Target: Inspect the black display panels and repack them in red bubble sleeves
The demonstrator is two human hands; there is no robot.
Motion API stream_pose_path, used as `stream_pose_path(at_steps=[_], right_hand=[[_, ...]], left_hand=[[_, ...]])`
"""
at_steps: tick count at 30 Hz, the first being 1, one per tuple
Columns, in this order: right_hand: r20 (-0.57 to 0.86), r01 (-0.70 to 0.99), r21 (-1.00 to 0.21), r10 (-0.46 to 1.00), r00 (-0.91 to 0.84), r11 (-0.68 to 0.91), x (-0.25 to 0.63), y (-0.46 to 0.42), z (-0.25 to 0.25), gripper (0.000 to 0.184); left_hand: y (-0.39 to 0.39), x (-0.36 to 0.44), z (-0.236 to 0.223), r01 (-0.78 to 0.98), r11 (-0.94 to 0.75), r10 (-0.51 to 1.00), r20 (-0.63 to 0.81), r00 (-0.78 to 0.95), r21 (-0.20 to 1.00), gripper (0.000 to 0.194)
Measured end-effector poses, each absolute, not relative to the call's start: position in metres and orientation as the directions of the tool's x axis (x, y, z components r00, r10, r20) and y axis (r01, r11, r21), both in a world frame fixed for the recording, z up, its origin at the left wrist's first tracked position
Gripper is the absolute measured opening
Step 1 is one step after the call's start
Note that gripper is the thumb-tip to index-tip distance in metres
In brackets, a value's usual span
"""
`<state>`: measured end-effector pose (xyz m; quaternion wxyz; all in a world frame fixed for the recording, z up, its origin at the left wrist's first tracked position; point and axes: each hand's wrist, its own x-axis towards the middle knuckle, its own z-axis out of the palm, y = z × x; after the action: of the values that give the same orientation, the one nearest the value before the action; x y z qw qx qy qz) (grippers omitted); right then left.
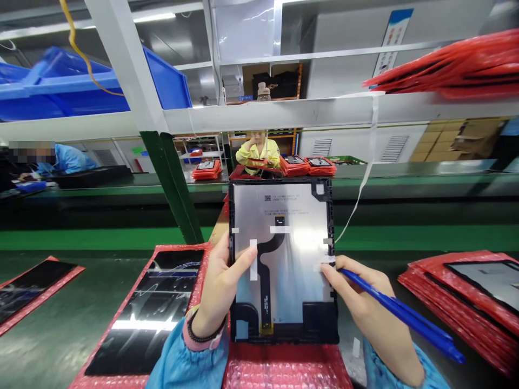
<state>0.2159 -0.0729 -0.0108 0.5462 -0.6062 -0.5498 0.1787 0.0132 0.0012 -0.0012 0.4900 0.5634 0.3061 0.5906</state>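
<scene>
Tilted up before me is a tablet screen panel [292,281], its silvery back and dark flex cable facing me. My left hand [221,278] grips its left edge, thumb pressed on the back beside a white tape strip [253,270]. At the right edge my right hand [365,302] pinches the panel, thumb near a small tape piece. A blue pen [405,316] also rests in the right hand, pointing down to the right. Below the panel lies red bubble wrap [284,370].
Left of me, a dark glossy panel [150,308] lies on red wrap, with another panel [34,289] beyond. Stacked red-wrapped panels [466,302] sit at right. A green-and-white post [162,162] and shelf rail [267,116] stand ahead. Two people work across the bench.
</scene>
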Motion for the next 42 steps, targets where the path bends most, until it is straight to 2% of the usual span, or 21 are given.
stream_pose_path(at_steps=[5,11,20,23,27,29,31,33,35,36,38,40,42], right_hand=[[0.411,0.538,-0.820,0.854,0.319,0.194,0.216,-0.074,-0.012,0.037],[0.462,0.589,-0.772,0.847,0.262,0.239,0.219,-0.071,-0.014,0.034],[0.438,0.561,-0.806,0.828,0.351,0.188,0.222,-0.070,-0.014,0.040],[0.364,0.478,-0.864,0.851,0.379,0.157,0.225,-0.066,-0.016,0.027],[0.279,0.172,-0.958,0.875,0.396,0.228,0.223,-0.059,-0.017,0.042],[0.309,0.007,-0.940,0.846,0.435,0.340,0.218,-0.058,-0.015,0.042],[0.308,-0.174,-0.893,0.847,0.434,0.415,0.213,-0.058,-0.013,0.043],[0.262,-0.379,-0.849,0.916,0.303,0.368,0.210,-0.060,-0.010,0.045],[0.202,-0.502,-0.830,0.969,0.138,0.245,0.209,-0.063,-0.009,0.054],[0.182,-0.517,-0.829,0.977,0.108,0.212,0.209,-0.065,-0.008,0.058],[0.173,-0.490,-0.843,0.974,0.143,0.222,0.209,-0.069,-0.007,0.053],[0.184,-0.438,-0.857,0.956,0.230,0.271,0.209,-0.072,-0.005,0.041],[0.195,-0.387,-0.869,0.932,0.304,0.308,0.209,-0.073,-0.003,0.037]], left_hand=[[0.001,0.014,-0.001,-0.262,-0.330,0.917,0.374,0.137,0.907,0.031],[-0.002,0.016,0.002,-0.295,-0.342,0.905,0.397,0.152,0.892,0.030],[-0.003,0.020,0.004,-0.286,-0.346,0.895,0.407,0.186,0.893,0.028],[-0.002,0.019,0.003,-0.279,-0.331,0.894,0.394,0.214,0.902,0.029],[0.000,0.014,-0.003,-0.146,-0.478,0.854,0.497,0.156,0.866,0.023],[0.004,0.012,-0.008,-0.013,-0.610,0.787,0.607,0.111,0.792,0.021],[0.009,0.011,-0.012,0.108,-0.759,0.651,0.747,0.139,0.642,0.029],[0.014,0.010,-0.013,0.130,-0.919,0.395,0.873,0.288,0.373,0.040],[0.017,0.011,-0.010,0.061,-0.991,0.133,0.886,0.444,0.118,0.045],[0.017,0.011,-0.008,0.032,-0.998,0.055,0.864,0.501,0.045,0.044],[0.017,0.012,-0.006,0.042,-0.999,0.030,0.816,0.577,0.007,0.043],[0.015,0.012,-0.005,0.063,-0.998,0.056,0.779,0.625,0.021,0.044],[0.013,0.012,-0.005,0.066,-0.997,0.067,0.768,0.637,0.032,0.045]])
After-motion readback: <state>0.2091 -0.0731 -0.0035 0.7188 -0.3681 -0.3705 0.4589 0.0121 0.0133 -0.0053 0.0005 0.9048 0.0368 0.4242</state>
